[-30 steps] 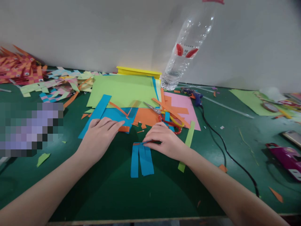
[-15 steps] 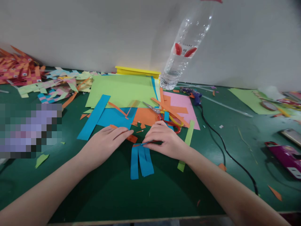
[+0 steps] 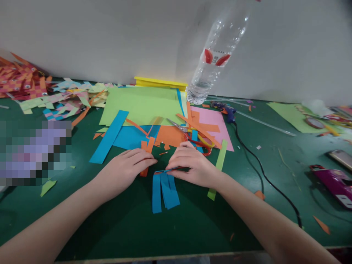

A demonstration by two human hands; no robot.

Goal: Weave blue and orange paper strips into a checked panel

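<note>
Clock is centred on the blue fringe (image 3: 165, 192), 12 away from the person. Fringe lies at the near middle of the table (image 3: 118, 234). Right hand (image 3: 192, 165): fingers closed in a pinch on the fringe's top edge, partly hiding it. Left hand (image 3: 128, 168), at 10, lies over orange strips (image 3: 144, 171); fingers close together, can't tell whether they grip.

Scissors (image 3: 180, 126) at 1, just past the right hand, among orange scraps; strips cross the handles. Green strip (image 3: 220, 157) partly under the right forearm. Green sheets (image 3: 140, 104) near 12, blue strip (image 3: 110, 137) at 10–11. Glue gun (image 3: 230, 114) between 1 and 2, its cord running to 3. Purple case (image 3: 334, 185) and phone (image 3: 341, 159) at 3. Thing at 9–10 is pixelated.

Bottle (image 3: 217, 57) at 1, some clear liquid low down. Table green, littered; grey wall (image 3: 110, 40) behind.
</note>
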